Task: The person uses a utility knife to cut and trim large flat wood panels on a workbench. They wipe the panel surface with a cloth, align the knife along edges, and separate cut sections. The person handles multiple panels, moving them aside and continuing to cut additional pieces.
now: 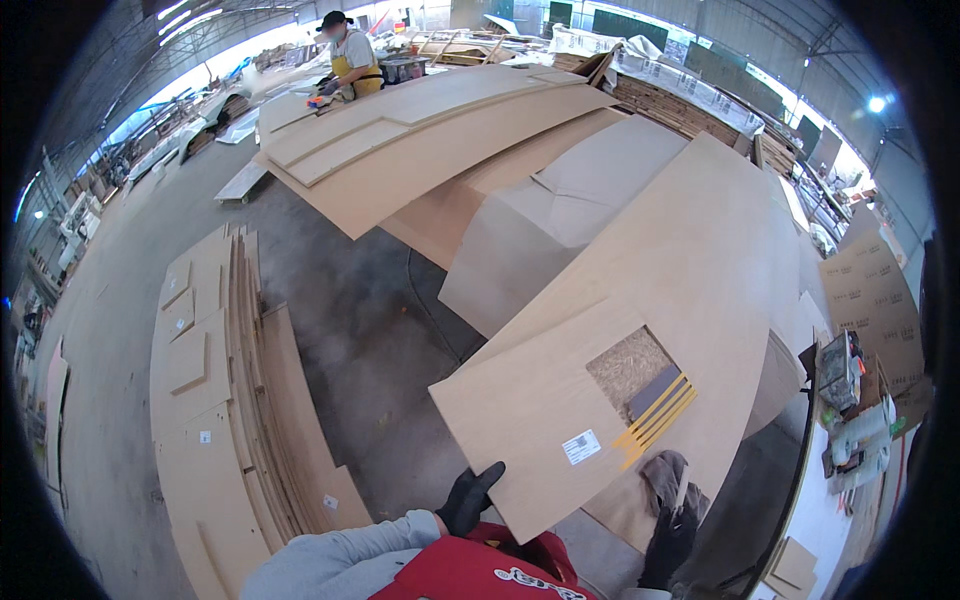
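Note:
A light wood-veneer panel (532, 409) lies in front of me, partly over a larger sheet (675, 247). My left hand (469, 496), in a black glove, grips the panel's near left edge with the thumb along the side. A rectangle of chipboard (630, 364) shows in the panel, with a grey strip (651, 394) along it. Yellow tape strips (656, 421) run side by side across its near end. Beside them sits a white printed label (582, 447). My right hand (670, 541), also black-gloved, holds a grey-brown rag (660, 480) and a thin, pale stick-like tool (682, 489).
A stack of wood panels (199, 390) stands on the floor at left. More sheets (442, 142) lie on the far side, where a person (354, 56) in a yellow apron works. At right, a white bench (817, 495) carries bottles and a clear bin (840, 371). A cable (424, 300) crosses the floor.

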A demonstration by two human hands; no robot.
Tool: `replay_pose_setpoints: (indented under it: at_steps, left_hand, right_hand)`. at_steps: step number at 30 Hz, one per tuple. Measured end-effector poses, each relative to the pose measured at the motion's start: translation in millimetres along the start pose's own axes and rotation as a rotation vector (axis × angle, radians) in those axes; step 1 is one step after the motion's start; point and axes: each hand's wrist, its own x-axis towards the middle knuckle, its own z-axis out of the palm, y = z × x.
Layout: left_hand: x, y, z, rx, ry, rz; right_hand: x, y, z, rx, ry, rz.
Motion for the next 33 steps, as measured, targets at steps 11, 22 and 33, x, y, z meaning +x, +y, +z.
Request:
replay_pose_setpoints:
  at_steps: [11, 22, 33]
  left_hand:
    - [25, -24, 5, 0.154, 0.488, 0.259]
    - [22, -30, -10, 0.104, 0.310, 0.165]
    - [40, -12, -22, 0.331, 0.226, 0.149]
  right_hand:
    - [90, 70, -5, -0.178, -0.326, 0.009]
    - [306, -42, 6, 0.480, -0.067, -0.175]
    - [169, -298, -20, 0.931, -0.818, -0.471]
